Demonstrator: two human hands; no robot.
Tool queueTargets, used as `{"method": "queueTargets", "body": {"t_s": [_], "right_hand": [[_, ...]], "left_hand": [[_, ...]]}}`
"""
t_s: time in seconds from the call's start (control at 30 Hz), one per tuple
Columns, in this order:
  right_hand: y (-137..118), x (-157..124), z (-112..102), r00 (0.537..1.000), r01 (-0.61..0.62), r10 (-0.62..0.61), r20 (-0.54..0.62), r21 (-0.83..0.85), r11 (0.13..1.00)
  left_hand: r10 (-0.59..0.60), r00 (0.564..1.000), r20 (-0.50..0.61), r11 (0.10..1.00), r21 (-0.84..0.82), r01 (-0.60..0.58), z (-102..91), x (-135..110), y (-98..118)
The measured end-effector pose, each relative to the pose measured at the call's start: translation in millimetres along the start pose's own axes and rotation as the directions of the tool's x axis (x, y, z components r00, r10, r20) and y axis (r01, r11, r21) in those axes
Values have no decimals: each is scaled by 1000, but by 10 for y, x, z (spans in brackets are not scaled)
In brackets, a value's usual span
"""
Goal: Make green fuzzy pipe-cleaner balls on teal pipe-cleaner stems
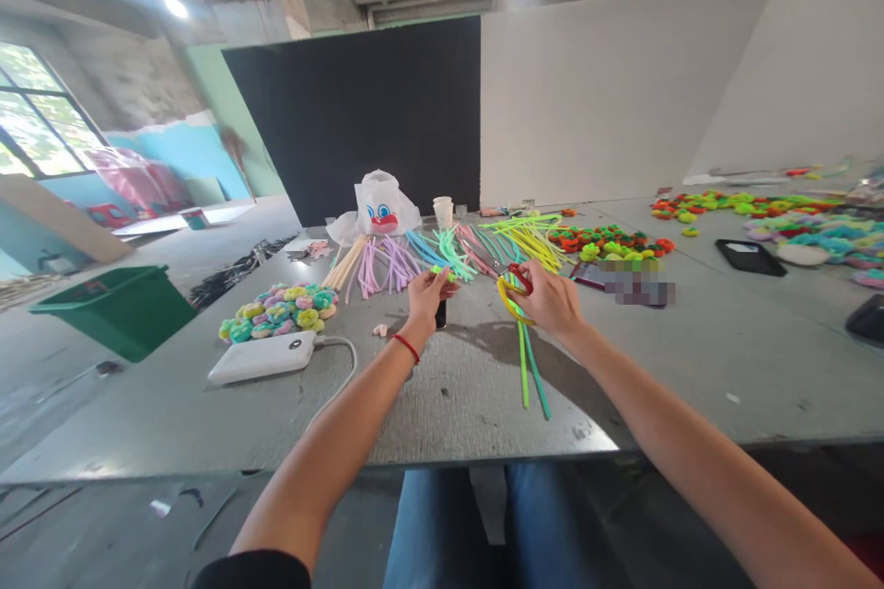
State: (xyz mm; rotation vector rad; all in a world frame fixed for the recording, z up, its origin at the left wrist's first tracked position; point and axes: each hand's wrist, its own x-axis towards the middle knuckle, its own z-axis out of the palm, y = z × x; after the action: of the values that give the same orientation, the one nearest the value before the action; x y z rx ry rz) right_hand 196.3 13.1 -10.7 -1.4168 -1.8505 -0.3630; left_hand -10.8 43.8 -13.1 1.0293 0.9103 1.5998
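Over the middle of the table, my left hand (426, 296) pinches a small yellow-green fuzzy piece (442, 272), which looks like pipe cleaner. My right hand (552, 302) is closed around the red and yellow handles of a pair of scissors (512, 294), their blades pointing left toward my left hand. Below the scissors, green pipe cleaners (528, 368) trail toward the table's near edge; whether the right hand also grips them I cannot tell. Beyond both hands lie bundles of purple pipe cleaners (387, 265) and yellow pipe cleaners (539, 244), among other colours.
Pastel fuzzy balls (280, 311) are heaped at left beside a white power bank (262, 357) with a cable. Red and green fuzzy pieces (608, 242) lie at right, near a black tray (750, 257). A white plastic bag (378, 202) and paper cups (443, 210) stand behind. A green bin (114, 313) is at left.
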Motion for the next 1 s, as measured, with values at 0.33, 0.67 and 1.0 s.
{"method": "queueTargets", "body": {"t_s": [0.33,0.67,1.0], "right_hand": [[-95,57,-34,941,-326,210,266,540,776],[-97,96,-83,875,-472,201,441,869,150],[71,154,-17,960,-251,72,271,714,653]], "left_hand": [[77,990,-122,996,49,-72,4,9,1],[-15,986,-165,998,63,26,-66,61,-28],[-39,992,-121,999,-25,36,-63,99,-13]]}}
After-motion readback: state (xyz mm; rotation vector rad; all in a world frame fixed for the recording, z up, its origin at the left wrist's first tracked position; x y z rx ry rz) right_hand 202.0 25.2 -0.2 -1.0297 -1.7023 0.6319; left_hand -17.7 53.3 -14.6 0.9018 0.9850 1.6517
